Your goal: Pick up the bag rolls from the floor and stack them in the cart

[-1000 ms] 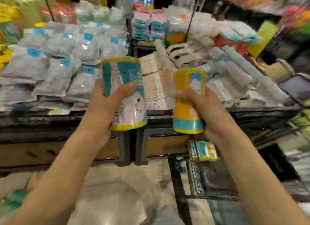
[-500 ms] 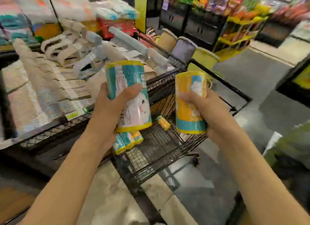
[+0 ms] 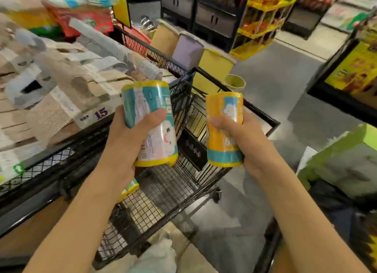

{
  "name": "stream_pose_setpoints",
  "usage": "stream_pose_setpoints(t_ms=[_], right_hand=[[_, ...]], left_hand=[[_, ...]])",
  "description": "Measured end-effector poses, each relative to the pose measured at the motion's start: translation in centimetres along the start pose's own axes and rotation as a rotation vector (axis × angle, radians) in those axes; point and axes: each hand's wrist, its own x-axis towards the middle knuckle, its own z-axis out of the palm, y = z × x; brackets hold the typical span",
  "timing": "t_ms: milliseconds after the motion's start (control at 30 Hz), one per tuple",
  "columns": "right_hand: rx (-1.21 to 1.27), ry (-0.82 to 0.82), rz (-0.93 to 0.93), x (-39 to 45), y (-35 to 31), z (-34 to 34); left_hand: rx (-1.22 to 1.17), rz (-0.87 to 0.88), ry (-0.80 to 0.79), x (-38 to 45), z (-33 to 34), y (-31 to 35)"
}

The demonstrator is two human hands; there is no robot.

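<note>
i have a bag roll in each hand, both held upright over the black wire shopping cart [image 3: 263, 117]. the teal and white bag roll [image 3: 151, 122] is in my left hand [image 3: 124, 148]; the yellow bag roll [image 3: 223, 130] with its teal band at the bottom is in my right hand [image 3: 246, 144].

these look light to me, judged by how easily one hand carries each. the wrap is glossy film, so i expect it to be a little slippery, and the packs seem soft enough to dent slightly under the thumb but firm at the core. nothing fragile here. the middle of the barrel is the place to hold, where my palm can wrap it and the rims at top and bottom stop it sliding through.

my left fingers are curled round the back of the teal roll with the thumb [image 3: 151, 117] pressed across its front. my right thumb [image 3: 219, 123] lies across the yellow roll and the other fingers wrap behind it, mostly hidden. neither hand has any slack in it.

down in the cart basket, below my left wrist, another bag roll [image 3: 130, 188] lies on the mesh, partly covered by my arm. mine should go down beside it, laid flat so they stack.
</note>
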Motion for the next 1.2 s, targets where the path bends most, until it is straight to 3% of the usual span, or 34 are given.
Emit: stream_pose_setpoints(t_ms=[300,833,1000,1200], right_hand=[[-0.024,-0.164,0.108,12.1,0.6,4.2],[-0.116,-0.66,0.254,27.3,5.1,11.3],[-0.145,-0.705,0.283,29.5,7.0,11.7],[-0.216,-0.673,0.336,31.3,11.1,12.9]], left_hand=[[-0.04,-0.043,0.169,8.6,-2.9,-0.6],[0.008,-0.089,0.677,14.2,-4.9,-4.4],[0.014,-0.149,0.757,15.7,-4.6,-6.9],[0.053,-0.217,0.746,16.7,-5.8,-10.2]])
